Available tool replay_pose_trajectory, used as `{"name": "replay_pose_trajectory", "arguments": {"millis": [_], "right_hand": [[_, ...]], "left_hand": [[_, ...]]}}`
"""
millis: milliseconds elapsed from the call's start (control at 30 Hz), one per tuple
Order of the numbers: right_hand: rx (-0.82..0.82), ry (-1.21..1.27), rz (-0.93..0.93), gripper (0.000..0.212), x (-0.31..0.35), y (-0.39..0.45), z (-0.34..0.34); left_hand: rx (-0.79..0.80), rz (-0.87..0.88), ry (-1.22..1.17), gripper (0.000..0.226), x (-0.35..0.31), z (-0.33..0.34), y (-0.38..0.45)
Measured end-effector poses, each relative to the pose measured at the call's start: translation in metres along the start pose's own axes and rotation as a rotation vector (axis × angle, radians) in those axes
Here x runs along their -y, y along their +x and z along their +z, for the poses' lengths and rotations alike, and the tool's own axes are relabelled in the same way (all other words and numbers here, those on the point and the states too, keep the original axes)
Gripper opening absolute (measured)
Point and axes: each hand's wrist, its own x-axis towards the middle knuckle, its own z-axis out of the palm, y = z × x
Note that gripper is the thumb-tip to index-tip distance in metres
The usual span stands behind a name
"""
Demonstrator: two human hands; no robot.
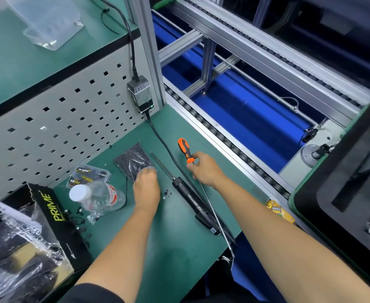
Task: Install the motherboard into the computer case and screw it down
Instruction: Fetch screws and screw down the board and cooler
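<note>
1. Gathering of fasteners and tool is judged to be the step in hand; no motherboard is seen seated or screwed down, so the installing and screwing are taken as still to be done.
2. The motherboard itself cannot be identified. A black box marked PRIME point(48, 213), at the near left corner of the desk point(179, 248), is seen open, with dark contents under crinkled plastic wrap; whether the board lies inside cannot be told.
3. The computer case point(341, 193) is judged to be the dark, green-edged body at the right edge of view, beyond the roller conveyor point(223, 136); this is not certain.
4. The left hand point(145, 184) is laid on the open end of a clear bag of dark screws point(133, 159), fingertips pressed down into it; whether a screw is pinched cannot be told.
5. The right hand point(203, 168) is closed around the shaft of an orange-and-black screwdriver point(185, 149), just below the handle, which is pointed towards the far edge.
6. A few loose screws point(167, 193) are scattered just beside the left wrist, and more near the box.
7. A black electric screwdriver point(192, 202) is left lying between the two forearms, untouched.
8. A plastic water bottle point(96, 196), capped, is lying on its side near the pegboard point(59, 119); a clear plastic bin point(50, 22) on the upper shelf appears empty.
</note>
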Motion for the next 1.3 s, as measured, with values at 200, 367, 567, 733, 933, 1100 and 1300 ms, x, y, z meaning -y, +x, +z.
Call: {"name": "replay_pose_trajectory", "arguments": {"millis": [200,367,567,733,933,1100,1300], "right_hand": [[0.012,0.031,0.000,0.029,0.002,-0.001,-0.001],[0.019,0.058,0.007,0.030,0.004,-0.003,-0.001],[0.012,0.097,0.000,0.033,0.007,-0.009,-0.007],[0.022,0.100,0.010,0.033,0.005,-0.014,-0.007],[0.020,0.103,0.007,0.034,0.003,-0.017,-0.012],[0.008,0.105,0.022,0.034,0.000,-0.017,-0.018],[0.007,0.125,0.038,0.033,-0.001,-0.017,-0.016]], "left_hand": [[-0.032,-0.038,-0.190,0.032,0.003,-0.001,0.002],[-0.090,-0.339,-0.572,0.029,-0.011,-0.011,0.011],[-0.029,-0.159,-0.355,0.024,-0.006,-0.018,0.008],[0.051,0.000,-0.112,0.019,0.002,-0.004,-0.020],[0.029,-0.041,0.008,0.024,0.002,0.002,-0.017],[0.041,-0.043,0.027,0.025,0.005,0.007,-0.011],[0.053,-0.032,0.045,0.030,0.007,0.009,-0.012]]}}
